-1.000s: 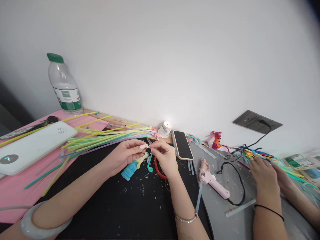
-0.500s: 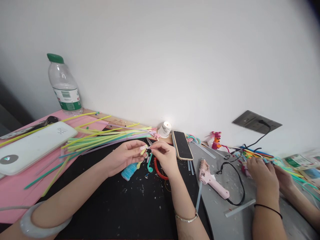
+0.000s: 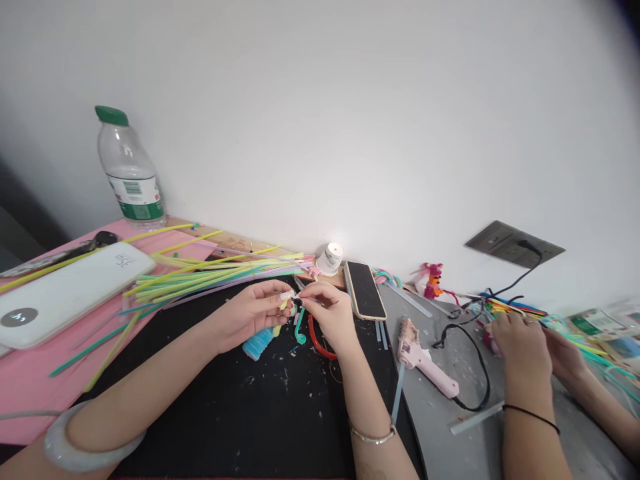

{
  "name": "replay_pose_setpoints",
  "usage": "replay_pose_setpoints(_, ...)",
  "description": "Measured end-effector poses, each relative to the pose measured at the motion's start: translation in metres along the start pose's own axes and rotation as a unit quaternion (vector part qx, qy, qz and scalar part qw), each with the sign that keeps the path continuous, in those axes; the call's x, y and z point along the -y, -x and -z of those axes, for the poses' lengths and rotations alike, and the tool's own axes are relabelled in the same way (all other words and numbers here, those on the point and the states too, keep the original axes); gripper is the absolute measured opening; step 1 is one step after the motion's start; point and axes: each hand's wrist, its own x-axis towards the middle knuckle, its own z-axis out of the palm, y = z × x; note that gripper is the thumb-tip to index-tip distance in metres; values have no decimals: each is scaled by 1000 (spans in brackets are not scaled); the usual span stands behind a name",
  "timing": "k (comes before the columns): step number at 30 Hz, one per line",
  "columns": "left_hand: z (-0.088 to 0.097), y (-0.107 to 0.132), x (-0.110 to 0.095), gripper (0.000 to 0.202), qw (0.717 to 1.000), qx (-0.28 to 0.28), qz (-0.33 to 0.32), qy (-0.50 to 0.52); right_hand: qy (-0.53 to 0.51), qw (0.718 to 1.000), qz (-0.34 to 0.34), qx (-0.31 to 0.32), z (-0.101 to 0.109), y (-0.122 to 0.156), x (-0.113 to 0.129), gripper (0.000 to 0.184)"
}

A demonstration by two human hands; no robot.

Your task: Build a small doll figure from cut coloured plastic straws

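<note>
My left hand [image 3: 247, 313] and my right hand [image 3: 327, 313] meet over a black mat [image 3: 240, 400], fingertips pinched together on a small craft figure [image 3: 267, 333] made of a blue ribbed body with a pale yellow top. The left fingers grip its upper end. The right fingers pinch a tiny piece against it at the same spot. A teal hook-shaped straw piece [image 3: 300, 331] and a red curved piece [image 3: 315, 337] lie just below my right hand.
A bundle of coloured straws [image 3: 200, 273] lies behind my hands. Further off: a plastic bottle [image 3: 129, 173], a white power bank [image 3: 65, 290], a lit candle [image 3: 331, 259], a phone [image 3: 365, 290], a pink glue gun [image 3: 425, 360] with its cable. Another person's hands [image 3: 525, 343] work with straws at the right.
My hands stay pinched on the figure, which has tipped slightly. The other person's hands have drawn a little towards the straws at the right.
</note>
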Motion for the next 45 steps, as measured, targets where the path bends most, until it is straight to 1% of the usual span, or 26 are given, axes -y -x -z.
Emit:
replay_pose_setpoints(7,-2,1,0,17,1000,-8,-9,-6,10,1000,10,10,1,0,-1,9)
replay_pose_setpoints(13,-2,1,-2,15,1000,-24,-11,8,35,999,1,12,1,1,-1,10)
replay_pose_setpoints(20,-3,0,-4,12,1000,6,-3,12,54,998,3,14,2,1,0,10)
replay_pose_setpoints(32,-4,-1,0,16,998,-41,-34,-46,82,996,7,20,1,1,0,12)
replay_pose_setpoints(37,-4,-2,-2,18,998,-36,-28,-45,67,997,6,29,2,1,-1,12)
replay_pose_setpoints(40,-3,-1,-3,20,998,-27,-22,-44,53,998,-6,39,3,1,0,10)
replay_pose_setpoints(45,-1,1,-4,17,998,-7,-11,-59,12,996,-58,65,7,2,-2,6)
